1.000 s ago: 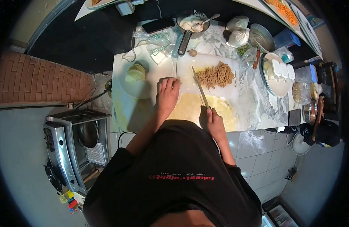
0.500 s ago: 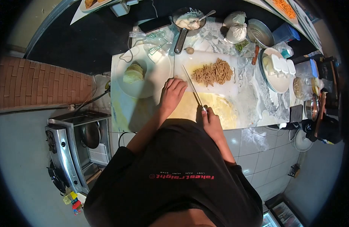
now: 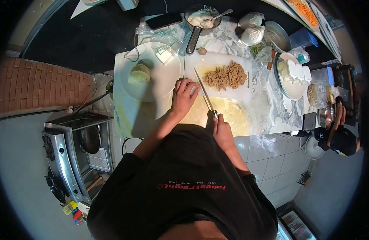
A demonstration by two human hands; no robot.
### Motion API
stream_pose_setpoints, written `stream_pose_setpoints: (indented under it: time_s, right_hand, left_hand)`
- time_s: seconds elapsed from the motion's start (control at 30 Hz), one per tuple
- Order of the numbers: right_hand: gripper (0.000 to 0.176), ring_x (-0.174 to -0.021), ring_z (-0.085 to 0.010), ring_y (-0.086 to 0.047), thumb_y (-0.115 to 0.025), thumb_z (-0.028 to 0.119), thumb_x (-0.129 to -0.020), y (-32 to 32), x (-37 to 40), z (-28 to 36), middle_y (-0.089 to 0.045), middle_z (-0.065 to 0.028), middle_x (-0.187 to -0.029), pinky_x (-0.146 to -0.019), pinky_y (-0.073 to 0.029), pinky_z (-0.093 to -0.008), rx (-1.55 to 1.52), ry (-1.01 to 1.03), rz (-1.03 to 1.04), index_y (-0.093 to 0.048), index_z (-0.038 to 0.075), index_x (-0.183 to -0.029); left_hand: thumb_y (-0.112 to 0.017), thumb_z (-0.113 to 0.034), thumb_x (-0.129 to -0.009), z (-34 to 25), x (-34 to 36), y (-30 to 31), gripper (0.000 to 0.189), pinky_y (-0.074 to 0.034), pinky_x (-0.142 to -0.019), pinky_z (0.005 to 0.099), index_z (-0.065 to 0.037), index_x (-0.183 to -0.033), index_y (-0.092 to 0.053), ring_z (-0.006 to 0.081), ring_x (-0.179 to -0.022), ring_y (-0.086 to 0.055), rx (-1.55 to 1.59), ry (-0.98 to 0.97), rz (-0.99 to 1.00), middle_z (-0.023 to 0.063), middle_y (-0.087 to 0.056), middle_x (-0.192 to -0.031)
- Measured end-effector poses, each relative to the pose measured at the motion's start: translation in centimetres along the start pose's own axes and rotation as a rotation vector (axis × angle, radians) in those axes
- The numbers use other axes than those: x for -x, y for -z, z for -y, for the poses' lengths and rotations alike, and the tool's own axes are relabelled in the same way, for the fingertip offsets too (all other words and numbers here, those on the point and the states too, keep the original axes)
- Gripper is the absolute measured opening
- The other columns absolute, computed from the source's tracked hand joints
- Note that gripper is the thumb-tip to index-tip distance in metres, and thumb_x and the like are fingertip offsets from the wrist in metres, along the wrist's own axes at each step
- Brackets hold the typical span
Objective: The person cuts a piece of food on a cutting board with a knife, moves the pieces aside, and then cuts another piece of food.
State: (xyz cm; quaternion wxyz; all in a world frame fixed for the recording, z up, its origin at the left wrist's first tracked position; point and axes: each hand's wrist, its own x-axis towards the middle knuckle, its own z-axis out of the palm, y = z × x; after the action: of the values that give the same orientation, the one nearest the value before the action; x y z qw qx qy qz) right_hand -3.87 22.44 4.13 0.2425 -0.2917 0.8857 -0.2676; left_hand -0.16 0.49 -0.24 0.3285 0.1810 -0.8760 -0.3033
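My right hand point(image 3: 223, 130) grips the handle of a long knife point(image 3: 204, 90), its blade slanting up and left over the white cutting board point(image 3: 200, 60). Left of the blade, my left hand point(image 3: 185, 98) rests on the board's left part with its fingers bent downward. Whatever lies under those fingertips is mostly hidden. Right of the knife sits a pile of brown cut strips point(image 3: 228, 76), which look like cooked meat. A large white plate point(image 3: 126, 80) stands left of my left hand, bearing a piece of cabbage point(image 3: 139, 75).
Behind the board are a dark pan point(image 3: 191, 42) with white paste and a spoon, a small round brownish item point(image 3: 201, 51), tied plastic bags point(image 3: 252, 35) and a metal bowl point(image 3: 277, 36). White containers point(image 3: 296, 70) stand at right. Another person point(image 3: 340, 138) is at far right; a stove point(image 3: 60, 150) at left.
The view has shifted slightly. My left hand's fingers have changed pose a little near the blade, while my right hand keeps the knife. The person at far right shows more, with a hand visible.
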Motion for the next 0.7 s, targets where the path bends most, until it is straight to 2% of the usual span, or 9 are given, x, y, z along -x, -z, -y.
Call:
stream_pose_setpoints:
  time_s: [0.2, 0.37, 0.47, 0.7]
  right_hand:
    - [0.026, -0.066, -0.0536, -0.063, -0.044, 0.025, -0.11, -0.03, 0.1, -0.06, -0.062, -0.0321, -0.067, -0.055, -0.048, -0.0599, 0.023, -0.039, -0.018, -0.046, -0.001, -0.105]
    - [0.026, -0.064, -0.0528, -0.062, -0.045, 0.023, -0.11, 0.2, 0.09, -0.52, -0.061, -0.0317, -0.066, -0.053, -0.047, -0.0587, -0.01, 0.036, -0.019, -0.046, -0.002, -0.103]
    - [0.026, -0.064, -0.0524, -0.062, -0.046, 0.023, -0.11, 0.16, 0.01, -0.76, -0.061, -0.0313, -0.065, -0.052, -0.047, -0.0582, 0.015, 0.011, -0.05, -0.047, -0.002, -0.102]
    - [0.026, -0.062, -0.052, -0.062, -0.045, 0.024, -0.11, 0.42, 0.35, -0.28, -0.061, -0.0307, -0.064, -0.051, -0.048, -0.0589, 0.058, 0.023, -0.048, -0.046, -0.002, -0.104]
  left_hand:
    - [-0.077, -0.008, -0.084, 0.17, 0.01, -0.04, 0.019, -0.049, -0.088, 0.0416, -0.007, -0.101, -0.069, 0.0312, -0.1, -0.059, 0.015, -0.002, -0.002, 0.0099, -0.062, -0.103]
    - [-0.076, -0.01, -0.086, 0.31, 0.05, 0.01, 0.021, -0.049, -0.09, 0.0425, -0.007, -0.106, -0.068, 0.0319, -0.102, -0.059, 0.029, 0.013, 0.005, 0.0101, -0.062, -0.107]
    - [-0.075, -0.009, -0.087, 0.21, 0.08, -0.01, 0.021, -0.049, -0.09, 0.0427, -0.007, -0.106, -0.069, 0.0319, -0.103, -0.058, 0.042, 0.033, 0.001, 0.0103, -0.062, -0.109]
    - [-0.075, -0.008, -0.087, 0.17, 0.02, -0.08, 0.018, -0.048, -0.088, 0.0424, -0.007, -0.104, -0.071, 0.031, -0.101, -0.058, 0.031, 0.031, 0.022, 0.0096, -0.061, -0.11]
